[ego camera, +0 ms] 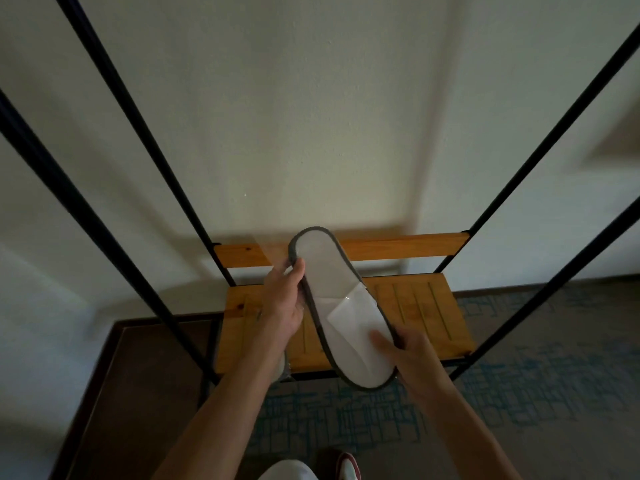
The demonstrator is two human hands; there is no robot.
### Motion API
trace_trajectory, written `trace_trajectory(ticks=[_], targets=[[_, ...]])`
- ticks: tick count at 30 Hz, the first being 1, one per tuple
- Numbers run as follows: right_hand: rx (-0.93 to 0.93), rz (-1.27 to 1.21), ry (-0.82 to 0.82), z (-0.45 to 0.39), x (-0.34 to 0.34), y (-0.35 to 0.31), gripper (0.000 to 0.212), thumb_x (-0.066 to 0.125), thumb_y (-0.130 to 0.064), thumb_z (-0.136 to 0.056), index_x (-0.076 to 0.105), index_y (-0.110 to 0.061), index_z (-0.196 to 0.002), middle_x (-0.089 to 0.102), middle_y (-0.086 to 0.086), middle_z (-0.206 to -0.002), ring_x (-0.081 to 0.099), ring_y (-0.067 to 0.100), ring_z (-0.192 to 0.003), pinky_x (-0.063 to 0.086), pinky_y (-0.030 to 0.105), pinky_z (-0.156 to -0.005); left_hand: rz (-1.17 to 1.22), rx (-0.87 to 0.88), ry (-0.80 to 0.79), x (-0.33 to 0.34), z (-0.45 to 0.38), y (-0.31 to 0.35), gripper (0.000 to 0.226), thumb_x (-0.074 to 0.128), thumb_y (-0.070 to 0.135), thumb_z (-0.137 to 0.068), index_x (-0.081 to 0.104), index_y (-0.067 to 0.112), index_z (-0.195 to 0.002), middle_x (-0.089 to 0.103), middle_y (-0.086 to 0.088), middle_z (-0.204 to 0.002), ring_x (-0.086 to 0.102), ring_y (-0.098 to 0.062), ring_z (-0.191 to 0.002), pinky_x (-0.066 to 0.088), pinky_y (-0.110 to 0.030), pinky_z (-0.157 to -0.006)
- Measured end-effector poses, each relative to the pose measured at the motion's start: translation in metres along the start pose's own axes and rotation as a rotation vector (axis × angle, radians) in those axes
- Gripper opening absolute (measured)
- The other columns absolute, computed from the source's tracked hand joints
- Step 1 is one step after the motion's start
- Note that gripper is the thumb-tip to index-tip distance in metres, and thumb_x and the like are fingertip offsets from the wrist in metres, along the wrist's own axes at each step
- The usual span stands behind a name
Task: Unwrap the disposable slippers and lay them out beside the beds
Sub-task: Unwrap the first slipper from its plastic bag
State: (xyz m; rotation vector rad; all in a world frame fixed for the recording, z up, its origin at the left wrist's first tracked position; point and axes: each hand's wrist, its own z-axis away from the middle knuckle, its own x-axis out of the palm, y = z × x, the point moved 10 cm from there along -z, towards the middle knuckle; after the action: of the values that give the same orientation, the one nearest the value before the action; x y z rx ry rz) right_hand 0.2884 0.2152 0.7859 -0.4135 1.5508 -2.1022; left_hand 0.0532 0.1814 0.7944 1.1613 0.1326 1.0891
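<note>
as both hands hold: unlabelled slipper (pixel 341 306)

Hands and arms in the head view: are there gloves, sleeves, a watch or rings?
Both are bare. The left hand and right hand wear no gloves, and no rings show. Both forearms are uncovered down to the frame's bottom edge, with no sleeve, watch or band in view.

Slipper (pixel 341 306) white, grey trim. Below it: shelf (pixel 415 306) orange-brown wood; carpet (pixel 519 393) grey, teal crosshatch. Rack poles (pixel 138 119) black.
</note>
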Motion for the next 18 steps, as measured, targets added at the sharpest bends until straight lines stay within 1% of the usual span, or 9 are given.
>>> trace_trajectory(ticks=[2,3,6,7,10,13,15,17,18], targets=[[0.0,-0.004,-0.001,0.003,-0.003,0.006,0.028,0.075,-0.039,-0.078,0.075,-0.018,-0.097,0.077,0.004,-0.096,0.073,0.023,-0.092,0.06,0.034,-0.069,-0.019,-0.005,0.03,-0.006,-0.006,-0.002,0.022,0.054,0.021,-0.099,0.067,0.007,-0.109,0.074,-0.014,-0.103,0.073,-0.027,-0.095,0.061,-0.041,-0.079],[0.008,-0.02,-0.01,0.005,-0.005,0.012,0.03,0.075,-0.039,-0.076,0.075,-0.019,-0.099,0.077,0.004,-0.098,0.073,0.021,-0.092,0.06,0.032,-0.069,-0.032,-0.012,0.043,-0.009,-0.01,-0.003,0.025,0.051,0.023,-0.1,0.067,0.005,-0.106,0.074,-0.015,-0.099,0.073,-0.027,-0.091,0.061,-0.039,-0.076],[0.075,-0.062,-0.019,0.011,-0.014,0.036,0.036,0.074,-0.034,-0.075,0.074,-0.015,-0.105,0.077,0.008,-0.103,0.072,0.025,-0.097,0.06,0.048,-0.081,-0.071,-0.011,0.077,-0.016,-0.018,-0.001,0.029,0.045,0.025,-0.102,0.067,0.007,-0.104,0.074,-0.011,-0.09,0.073,-0.022,-0.078,0.06,-0.035,-0.071],[0.094,-0.065,-0.016,0.012,-0.019,0.044,0.034,0.074,-0.032,-0.076,0.074,-0.015,-0.106,0.077,0.008,-0.104,0.072,0.026,-0.098,0.058,0.05,-0.084,-0.067,-0.004,0.082,-0.018,-0.021,0.001,0.029,0.044,0.025,-0.103,0.067,0.008,-0.106,0.076,-0.009,-0.091,0.073,-0.02,-0.077,0.06,-0.034,-0.07],[0.168,-0.091,0.009,0.016,-0.034,0.07,0.026,0.071,-0.018,-0.083,0.071,-0.019,-0.11,0.076,0.002,-0.107,0.072,0.021,-0.099,0.057,0.045,-0.085,-0.012,0.019,0.085,-0.026,-0.032,0.008,0.028,0.045,0.024,-0.103,0.065,0.006,-0.11,0.077,-0.01,-0.099,0.075,-0.025,-0.084,0.062,-0.036,-0.075],[0.199,-0.065,0.009,0.017,-0.048,0.086,0.029,0.064,-0.005,-0.089,0.069,-0.019,-0.113,0.076,0.001,-0.106,0.072,0.019,-0.098,0.058,0.038,-0.081,0.033,0.049,0.084,-0.044,-0.044,0.015,0.028,0.048,0.025,-0.1,0.063,0.003,-0.111,0.077,-0.012,-0.102,0.075,-0.03,-0.092,0.062,-0.041,-0.077],[0.231,-0.057,0.01,0.015,-0.056,0.097,0.027,0.062,-0.004,-0.09,0.068,-0.016,-0.114,0.075,0.004,-0.107,0.07,0.024,-0.1,0.058,0.042,-0.081,0.056,0.053,0.118,-0.06,-0.053,0.018,0.029,0.05,0.025,-0.1,0.062,0.004,-0.114,0.076,-0.013,-0.104,0.074,-0.03,-0.094,0.062,-0.041,-0.079],[0.263,-0.073,0.018,0.009,-0.065,0.109,0.028,0.058,0.002,-0.091,0.067,-0.015,-0.112,0.073,0.009,-0.109,0.067,0.031,-0.104,0.052,0.054,-0.089,0.1,0.056,0.166,-0.081,-0.064,0.019,0.027,0.049,0.023,-0.1,0.06,0.003,-0.115,0.075,-0.014,-0.105,0.074,-0.032,-0.095,0.062,-0.041,-0.08],[0.285,-0.098,0.031,0.006,-0.069,0.115,0.031,0.054,0.005,-0.091,0.067,-0.015,-0.112,0.072,0.011,-0.111,0.065,0.033,-0.106,0.049,0.057,-0.093,0.114,0.057,0.179,-0.09,-0.067,0.018,0.027,0.049,0.022,-0.1,0.059,0.002,-0.116,0.075,-0.016,-0.107,0.074,-0.032,-0.096,0.062,-0.041,-0.08]])
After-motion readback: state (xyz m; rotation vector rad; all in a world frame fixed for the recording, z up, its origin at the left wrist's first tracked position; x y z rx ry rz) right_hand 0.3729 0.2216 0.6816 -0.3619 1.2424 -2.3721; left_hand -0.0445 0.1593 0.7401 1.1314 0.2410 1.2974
